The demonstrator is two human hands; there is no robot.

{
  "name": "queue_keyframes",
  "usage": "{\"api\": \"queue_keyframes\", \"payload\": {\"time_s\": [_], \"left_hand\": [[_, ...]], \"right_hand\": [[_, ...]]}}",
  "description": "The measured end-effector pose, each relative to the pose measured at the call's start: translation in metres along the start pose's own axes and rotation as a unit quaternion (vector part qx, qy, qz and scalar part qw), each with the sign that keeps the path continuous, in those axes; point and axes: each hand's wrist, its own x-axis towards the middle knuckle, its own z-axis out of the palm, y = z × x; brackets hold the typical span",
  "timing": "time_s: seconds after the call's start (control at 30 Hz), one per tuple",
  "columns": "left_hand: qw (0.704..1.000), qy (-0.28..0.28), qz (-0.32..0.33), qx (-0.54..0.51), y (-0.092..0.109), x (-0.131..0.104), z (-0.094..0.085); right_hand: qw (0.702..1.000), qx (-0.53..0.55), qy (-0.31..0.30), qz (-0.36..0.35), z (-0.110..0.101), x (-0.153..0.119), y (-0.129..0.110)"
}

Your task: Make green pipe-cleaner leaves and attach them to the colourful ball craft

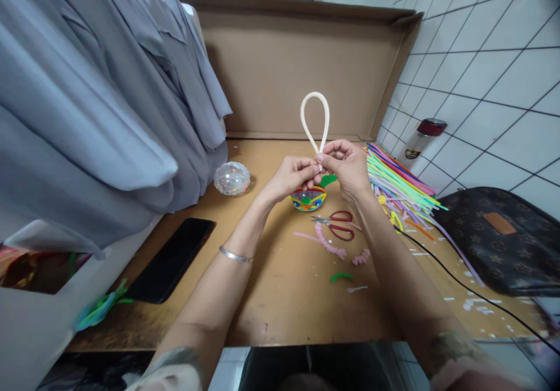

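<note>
A white pipe cleaner (328, 124) is bent into an upright teardrop loop above the table. Its two ends meet at the bottom, where the fingers of my left hand (297, 176) and my right hand (349, 166) pinch them side by side. Just below and behind my hands sits a small round colourful piece (308, 199) with red, yellow, green and blue parts, partly covered by my left fingers. Red-handled scissors (341, 226) lie nearer me, beside a curled pink pipe cleaner (330, 247) and a short green piece (341, 276).
A clear faceted bowl (231, 178) and black phone (172, 259) are on the left, near hanging grey cloth (100, 87). Colourful pipe cleaners (400, 181), a bottle (420, 141), a dark bag (494, 239) and a black cable (455, 273) are on the right. Cardboard (301, 64) stands behind.
</note>
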Motion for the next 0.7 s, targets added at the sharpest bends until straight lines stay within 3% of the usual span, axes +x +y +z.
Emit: {"api": "queue_keyframes", "payload": {"time_s": [0.3,0.57,0.7], "left_hand": [[0.997,0.063,0.04,-0.021,0.003,0.002,-0.002],[0.994,0.104,0.009,-0.02,0.01,0.0,0.005],[0.989,0.141,0.029,-0.036,0.01,0.0,0.007]], "right_hand": [[1.0,0.019,0.005,-0.009,-0.001,0.003,0.005],[0.999,0.027,-0.015,-0.023,0.002,0.0,0.003],[0.999,-0.01,-0.015,-0.041,0.002,-0.002,0.0]]}}
